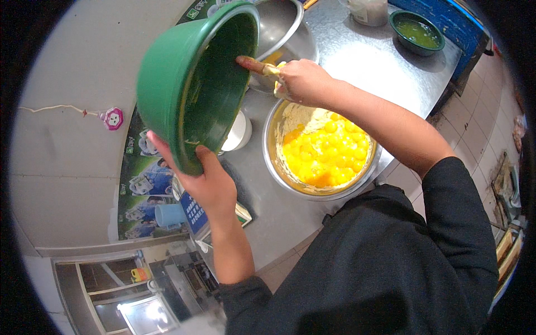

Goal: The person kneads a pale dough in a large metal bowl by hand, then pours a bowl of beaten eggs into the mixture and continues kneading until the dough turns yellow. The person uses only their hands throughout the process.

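Gripped at its rim by my left hand (213, 184), a green plastic basin (163, 79) is tipped on its side above the metal table. Yellow residue streaks its inner wall, and little else shows inside. My right hand (301, 81) is smeared with pale batter; its index finger points out towards the basin's opening, the other fingers curled in. Whether the fingertip touches the basin, I cannot tell. Below my right forearm, a stainless steel bowl (272, 167) stands near the table edge. Many egg yolks (331, 150) lie in it over a pale creamy mixture (297, 115).
Beyond the hands sits a larger steel bowl (307, 37). A small green bowl of yellowish liquid (418, 33) and a plastic container (370, 12) stand at the far side. A white container (238, 132), a blue cup (169, 215) and a box (243, 213) are near the wall.
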A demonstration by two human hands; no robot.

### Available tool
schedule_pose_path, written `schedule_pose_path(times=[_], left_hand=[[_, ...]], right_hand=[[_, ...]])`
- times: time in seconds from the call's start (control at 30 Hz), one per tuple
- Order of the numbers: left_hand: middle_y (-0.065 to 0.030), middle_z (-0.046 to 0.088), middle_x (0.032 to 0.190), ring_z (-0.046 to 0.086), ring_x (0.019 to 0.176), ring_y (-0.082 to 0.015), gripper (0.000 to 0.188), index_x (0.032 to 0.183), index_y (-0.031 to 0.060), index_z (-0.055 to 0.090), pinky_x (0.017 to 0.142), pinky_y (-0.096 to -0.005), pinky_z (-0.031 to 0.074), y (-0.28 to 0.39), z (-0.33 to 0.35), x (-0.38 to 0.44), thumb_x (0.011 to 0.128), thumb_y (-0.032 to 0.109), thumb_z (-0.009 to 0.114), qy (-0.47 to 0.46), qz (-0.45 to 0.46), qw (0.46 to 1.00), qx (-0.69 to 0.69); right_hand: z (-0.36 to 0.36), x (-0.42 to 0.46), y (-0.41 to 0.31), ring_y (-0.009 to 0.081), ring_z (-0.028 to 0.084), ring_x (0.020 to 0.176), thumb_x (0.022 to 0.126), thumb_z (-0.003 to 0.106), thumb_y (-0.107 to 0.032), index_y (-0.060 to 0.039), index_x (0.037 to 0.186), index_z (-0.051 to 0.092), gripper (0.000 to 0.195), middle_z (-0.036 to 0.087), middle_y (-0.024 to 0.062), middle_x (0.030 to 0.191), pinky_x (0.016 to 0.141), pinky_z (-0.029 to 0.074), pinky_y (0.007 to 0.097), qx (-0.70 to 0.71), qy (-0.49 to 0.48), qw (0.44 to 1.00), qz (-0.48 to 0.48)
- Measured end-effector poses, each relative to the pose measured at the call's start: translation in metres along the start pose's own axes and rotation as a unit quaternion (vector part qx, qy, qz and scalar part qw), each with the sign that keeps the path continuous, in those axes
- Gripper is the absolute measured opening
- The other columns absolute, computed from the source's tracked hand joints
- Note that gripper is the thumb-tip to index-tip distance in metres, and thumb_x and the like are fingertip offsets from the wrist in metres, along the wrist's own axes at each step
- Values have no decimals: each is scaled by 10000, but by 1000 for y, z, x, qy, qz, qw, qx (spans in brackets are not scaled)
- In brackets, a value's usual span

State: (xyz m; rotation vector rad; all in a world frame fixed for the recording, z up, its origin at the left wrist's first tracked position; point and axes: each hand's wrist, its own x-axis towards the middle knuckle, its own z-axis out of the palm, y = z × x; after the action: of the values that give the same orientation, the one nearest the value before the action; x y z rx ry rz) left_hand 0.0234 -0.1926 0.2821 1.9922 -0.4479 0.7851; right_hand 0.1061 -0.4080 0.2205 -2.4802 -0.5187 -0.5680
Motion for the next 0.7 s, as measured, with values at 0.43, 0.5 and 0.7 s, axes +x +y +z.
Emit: schedule_pose_path(times=[0.43,0.5,0.7], left_hand=[[-127,495,1132,499,989,-225,347,1163,-26,416,844,-314,390,-5,3,6,826,46,451,19,-52,998,-34],[-127,456,1167,461,1028,-220,388,1195,-22,360,870,-308,358,2,6,7,818,25,435,0,-52,998,-30],[-159,253,1355,267,1237,-225,654,1356,-10,72,1012,-302,186,15,5,6,770,-79,355,-59,-77,995,-14]], right_hand=[[-12,-22,-41,339,583,613,696,592,-189,4,683,569,195,568,175,627,566,467,410,26,-88,993,-69],[6,-24,-37,331,585,600,683,577,-173,-8,689,572,165,569,170,622,556,469,402,49,-39,993,-99],[22,-5,-20,330,591,607,705,555,-173,-25,723,585,152,575,174,636,549,473,405,25,-51,998,3]])
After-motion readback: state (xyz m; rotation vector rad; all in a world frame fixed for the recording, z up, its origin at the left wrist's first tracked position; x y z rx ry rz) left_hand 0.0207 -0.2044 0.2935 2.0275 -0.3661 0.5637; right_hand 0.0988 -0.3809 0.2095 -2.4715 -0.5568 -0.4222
